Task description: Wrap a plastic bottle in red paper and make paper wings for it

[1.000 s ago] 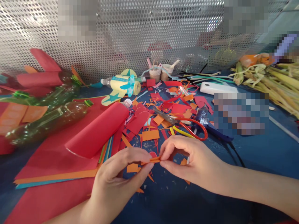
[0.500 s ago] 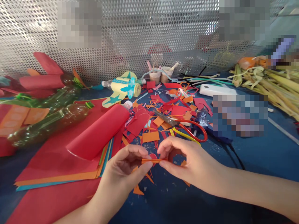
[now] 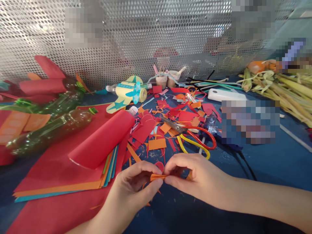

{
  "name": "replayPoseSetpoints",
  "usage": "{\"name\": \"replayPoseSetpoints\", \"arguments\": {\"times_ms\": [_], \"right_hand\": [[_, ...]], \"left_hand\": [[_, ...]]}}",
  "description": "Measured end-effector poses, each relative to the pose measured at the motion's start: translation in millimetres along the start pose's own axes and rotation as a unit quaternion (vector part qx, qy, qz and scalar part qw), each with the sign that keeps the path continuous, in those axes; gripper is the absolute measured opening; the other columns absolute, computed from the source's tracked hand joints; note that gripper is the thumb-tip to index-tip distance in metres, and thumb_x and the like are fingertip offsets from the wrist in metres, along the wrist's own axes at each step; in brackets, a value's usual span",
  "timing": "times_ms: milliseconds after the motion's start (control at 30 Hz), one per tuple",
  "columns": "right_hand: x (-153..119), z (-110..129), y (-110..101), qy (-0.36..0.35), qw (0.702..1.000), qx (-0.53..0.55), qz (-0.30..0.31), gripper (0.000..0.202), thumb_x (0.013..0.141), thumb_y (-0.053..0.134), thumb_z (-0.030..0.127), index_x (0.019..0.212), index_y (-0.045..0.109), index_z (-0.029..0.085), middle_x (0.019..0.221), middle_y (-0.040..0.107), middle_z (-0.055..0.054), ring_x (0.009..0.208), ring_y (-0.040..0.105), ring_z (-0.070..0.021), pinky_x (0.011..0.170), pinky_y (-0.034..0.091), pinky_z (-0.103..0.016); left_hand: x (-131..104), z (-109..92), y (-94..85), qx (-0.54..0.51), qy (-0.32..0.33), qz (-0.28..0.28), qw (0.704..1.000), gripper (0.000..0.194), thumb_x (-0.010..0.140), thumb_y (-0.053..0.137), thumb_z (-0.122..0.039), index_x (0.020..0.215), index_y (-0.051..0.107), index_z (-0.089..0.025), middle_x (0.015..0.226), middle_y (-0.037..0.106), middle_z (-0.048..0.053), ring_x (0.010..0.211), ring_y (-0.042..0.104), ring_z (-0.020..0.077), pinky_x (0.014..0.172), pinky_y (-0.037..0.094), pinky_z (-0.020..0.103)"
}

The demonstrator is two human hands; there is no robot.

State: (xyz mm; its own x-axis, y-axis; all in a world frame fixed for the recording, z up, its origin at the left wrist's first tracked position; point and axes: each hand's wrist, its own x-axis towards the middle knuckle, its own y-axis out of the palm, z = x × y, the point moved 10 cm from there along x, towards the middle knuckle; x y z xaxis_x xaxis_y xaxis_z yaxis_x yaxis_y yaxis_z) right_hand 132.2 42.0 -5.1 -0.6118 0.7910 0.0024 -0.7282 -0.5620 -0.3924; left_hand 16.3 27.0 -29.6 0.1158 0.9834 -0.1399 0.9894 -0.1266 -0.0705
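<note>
A small folded strip of orange paper point(image 3: 157, 177) is pinched between both hands above the blue table. My left hand point(image 3: 135, 185) grips its left end between thumb and fingertips. At the other end, my right hand point(image 3: 195, 174) holds it the same way, its fingertips covering that part. Just beyond the hands lie scissors point(image 3: 179, 127) with one red and one yellow handle loop. Around the blades are scattered red and orange paper scraps point(image 3: 157, 143). A bottle wrapped in red paper point(image 3: 102, 138) with a white cap rests left of them.
Stacked coloured sheets point(image 3: 60, 175) lie under the red bottle. Green plastic bottles point(image 3: 53, 130) are at left, and a yellow paper plane on a bottle point(image 3: 126, 91) lies behind. A glue gun point(image 3: 226, 139), a white device point(image 3: 226, 95) and dried husks point(image 3: 287, 87) are at right. Perforated metal point(image 3: 156, 32) stands behind.
Both hands have moved slightly down towards me with the orange paper. My right hand's fingers have shifted inward along it, and more of the yellow scissor handle shows.
</note>
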Motion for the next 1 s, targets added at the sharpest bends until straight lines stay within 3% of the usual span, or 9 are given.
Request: {"name": "replayPoseSetpoints", "arguments": {"times_ms": [100,267,500,800,1000], "right_hand": [[1,-2,1,0.007,1.0,0.015,0.005,0.002,0.082,0.063,0.018,0.083,0.065,0.019,0.078,0.067,0.002,0.069,0.062,-0.0086,0.065,0.049,-0.018],[2,-6,4,0.036,0.998,0.05,0.021,0.003,0.083,0.061,0.019,0.081,0.064,0.019,0.076,0.067,0.002,0.068,0.062,-0.0092,0.064,0.05,-0.018],[2,-13,7,0.074,0.992,0.098,0.032,0.002,0.082,0.061,0.02,0.08,0.062,0.018,0.075,0.063,0.002,0.068,0.059,-0.0099,0.062,0.048,-0.02],[2,-27,13,0.125,0.973,0.188,0.044,0.007,0.083,0.061,0.024,0.083,0.059,0.017,0.069,0.06,0.003,0.062,0.056,-0.0086,0.061,0.047,-0.021],[3,-26,13,0.134,0.973,0.182,0.049,0.005,0.08,0.06,0.016,0.08,0.056,0.018,0.067,0.058,0.003,0.062,0.055,-0.0092,0.059,0.044,-0.022]], "left_hand": [[0,6,-0.6,-0.007,-0.033,0.004,0.999,0.006,0.072,0.071,-0.018,0.074,0.069,-0.024,0.074,0.069,-0.003,0.068,0.064,0.0104,0.063,0.053,0.015],[0,0,-2.7,-0.016,-0.012,-0.009,1.0,0.008,0.07,0.072,-0.015,0.071,0.07,-0.023,0.071,0.067,-0.003,0.069,0.063,0.0112,0.065,0.052,0.016],[0,9,5.3,-0.067,-0.078,0.022,0.994,0.007,0.07,0.073,-0.019,0.075,0.074,-0.024,0.073,0.072,-0.002,0.066,0.065,0.0107,0.062,0.053,0.015],[1,6,-7.1,-0.055,-0.048,-0.034,0.997,0.008,0.069,0.074,-0.016,0.068,0.074,-0.024,0.072,0.07,-0.002,0.07,0.065,0.0111,0.065,0.052,0.015],[2,10,1.3,-0.071,-0.073,0.007,0.995,0.009,0.068,0.075,-0.016,0.074,0.074,-0.024,0.072,0.071,-0.003,0.065,0.064,0.009,0.06,0.051,0.013]]}}
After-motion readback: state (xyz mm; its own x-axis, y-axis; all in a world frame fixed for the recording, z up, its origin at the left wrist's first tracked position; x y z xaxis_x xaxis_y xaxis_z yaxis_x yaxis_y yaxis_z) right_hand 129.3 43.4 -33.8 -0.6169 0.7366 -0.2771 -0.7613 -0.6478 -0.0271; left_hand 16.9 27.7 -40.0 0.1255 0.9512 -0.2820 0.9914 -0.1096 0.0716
